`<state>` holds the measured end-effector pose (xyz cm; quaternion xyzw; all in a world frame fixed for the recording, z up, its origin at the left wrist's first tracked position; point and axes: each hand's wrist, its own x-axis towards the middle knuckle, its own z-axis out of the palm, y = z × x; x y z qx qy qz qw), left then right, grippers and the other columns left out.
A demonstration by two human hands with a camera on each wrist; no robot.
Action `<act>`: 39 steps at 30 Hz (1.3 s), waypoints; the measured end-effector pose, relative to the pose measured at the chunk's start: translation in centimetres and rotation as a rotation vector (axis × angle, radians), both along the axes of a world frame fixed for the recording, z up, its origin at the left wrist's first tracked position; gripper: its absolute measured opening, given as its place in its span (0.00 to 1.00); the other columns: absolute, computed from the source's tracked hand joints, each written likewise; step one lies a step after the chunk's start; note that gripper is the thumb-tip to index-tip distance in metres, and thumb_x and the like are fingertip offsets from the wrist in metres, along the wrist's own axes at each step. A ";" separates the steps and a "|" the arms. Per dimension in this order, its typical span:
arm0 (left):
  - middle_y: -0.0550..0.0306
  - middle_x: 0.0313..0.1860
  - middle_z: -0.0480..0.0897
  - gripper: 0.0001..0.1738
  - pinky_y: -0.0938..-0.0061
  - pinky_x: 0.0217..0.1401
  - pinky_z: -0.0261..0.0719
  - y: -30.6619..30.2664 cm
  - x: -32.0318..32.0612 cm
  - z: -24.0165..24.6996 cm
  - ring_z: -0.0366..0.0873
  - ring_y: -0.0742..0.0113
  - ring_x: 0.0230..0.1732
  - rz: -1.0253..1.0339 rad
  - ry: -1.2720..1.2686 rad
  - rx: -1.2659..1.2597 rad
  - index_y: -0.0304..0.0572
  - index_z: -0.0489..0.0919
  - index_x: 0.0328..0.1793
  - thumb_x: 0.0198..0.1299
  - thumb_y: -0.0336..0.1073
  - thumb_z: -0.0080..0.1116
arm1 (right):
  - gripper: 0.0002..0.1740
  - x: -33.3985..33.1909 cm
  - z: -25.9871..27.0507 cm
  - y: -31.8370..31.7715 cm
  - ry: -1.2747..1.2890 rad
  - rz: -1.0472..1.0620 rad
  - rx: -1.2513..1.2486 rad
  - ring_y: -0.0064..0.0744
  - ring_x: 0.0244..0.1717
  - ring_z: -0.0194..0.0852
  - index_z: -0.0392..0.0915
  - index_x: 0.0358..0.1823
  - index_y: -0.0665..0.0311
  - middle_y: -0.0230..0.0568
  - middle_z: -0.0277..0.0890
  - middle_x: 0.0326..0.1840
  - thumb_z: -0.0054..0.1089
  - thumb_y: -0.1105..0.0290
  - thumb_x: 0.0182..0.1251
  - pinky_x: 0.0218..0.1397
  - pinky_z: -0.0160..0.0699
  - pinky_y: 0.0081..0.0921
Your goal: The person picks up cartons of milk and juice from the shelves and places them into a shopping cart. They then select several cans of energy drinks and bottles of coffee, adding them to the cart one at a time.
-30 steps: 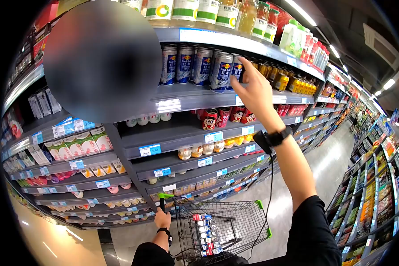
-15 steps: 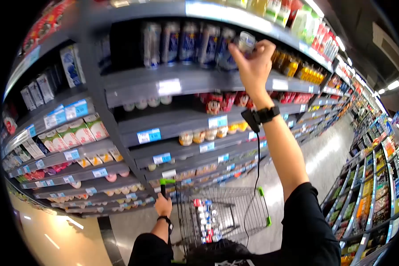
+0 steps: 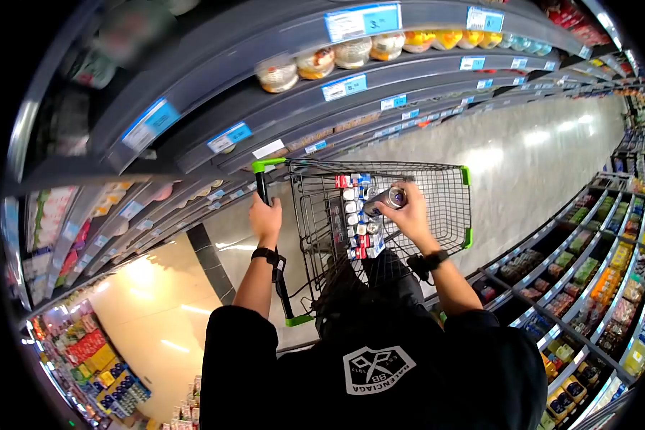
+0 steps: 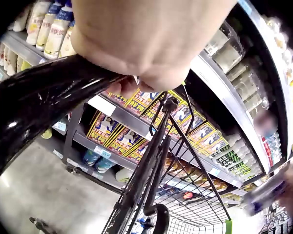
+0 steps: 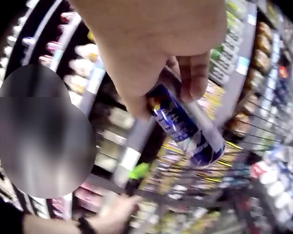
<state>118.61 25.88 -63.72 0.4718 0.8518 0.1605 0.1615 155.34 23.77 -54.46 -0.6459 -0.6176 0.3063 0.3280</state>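
Observation:
My right hand [image 3: 414, 221] holds a blue and silver Red Bull can [image 5: 185, 129] between thumb and fingers. The can is tilted, over the wire shopping cart [image 3: 469, 204] in the head view. Under it, several white-topped and red-and-blue packages and cans [image 3: 351, 208] stand in a block inside the cart. My left hand [image 3: 266, 218] grips the black cart handle [image 4: 44, 97], close to its green end cap [image 3: 269, 165]. In the left wrist view, the can-holding hand shows blurred at the right edge.
Stocked shelves with price tags [image 3: 363, 21] run along the cart's far side. A lower rack of packaged goods [image 3: 609, 287] stands to the right. Grey floor [image 3: 530, 143] stretches between them. Black cables hang near the cart handle.
My right hand has taken a Red Bull can off the shelf and brought it down over the cart. The head view has tilted downward. My left hand stays on the handle.

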 end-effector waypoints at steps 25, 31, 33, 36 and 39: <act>0.54 0.23 0.80 0.16 0.62 0.31 0.78 -1.3 -2.7 1.0 0.80 0.58 0.24 -0.026 -0.081 0.083 0.38 0.75 0.46 0.62 0.37 0.71 | 0.21 -2.4 -33.5 0.2 0.105 -0.313 -0.478 0.61 0.52 0.86 0.84 0.57 0.61 0.57 0.87 0.47 0.69 0.65 0.62 0.55 0.85 0.48; 0.40 0.29 0.86 0.22 0.43 0.39 0.83 -1.7 -5.7 2.2 0.86 0.33 0.34 0.007 -0.036 -0.016 0.38 0.75 0.45 0.58 0.47 0.70 | 0.24 1.6 -25.4 -11.3 -0.155 0.181 -0.685 0.58 0.51 0.87 0.83 0.62 0.58 0.56 0.87 0.53 0.58 0.52 0.73 0.53 0.86 0.51; 0.37 0.30 0.86 0.23 0.42 0.39 0.82 -2.3 -6.9 0.2 0.86 0.32 0.36 -0.001 -0.013 0.069 0.37 0.76 0.47 0.57 0.47 0.72 | 0.31 3.5 -18.9 -14.7 -0.316 0.296 -0.834 0.55 0.55 0.86 0.79 0.68 0.54 0.55 0.86 0.56 0.62 0.48 0.69 0.58 0.85 0.52; 0.34 0.36 0.87 0.24 0.42 0.40 0.83 -2.4 -7.0 1.3 0.86 0.32 0.38 0.016 -0.092 0.038 0.35 0.76 0.49 0.58 0.45 0.72 | 0.40 10.0 -20.1 -23.1 -0.627 0.539 -0.957 0.62 0.73 0.72 0.73 0.73 0.60 0.53 0.80 0.66 0.67 0.43 0.67 0.71 0.76 0.56; 0.32 0.41 0.88 0.27 0.43 0.45 0.86 -2.7 -6.5 3.9 0.87 0.34 0.44 -0.012 -0.064 0.016 0.34 0.76 0.56 0.59 0.44 0.72 | 0.44 18.1 -22.8 -33.9 -0.462 0.299 -1.065 0.64 0.66 0.79 0.78 0.66 0.66 0.62 0.81 0.65 0.74 0.40 0.57 0.62 0.81 0.56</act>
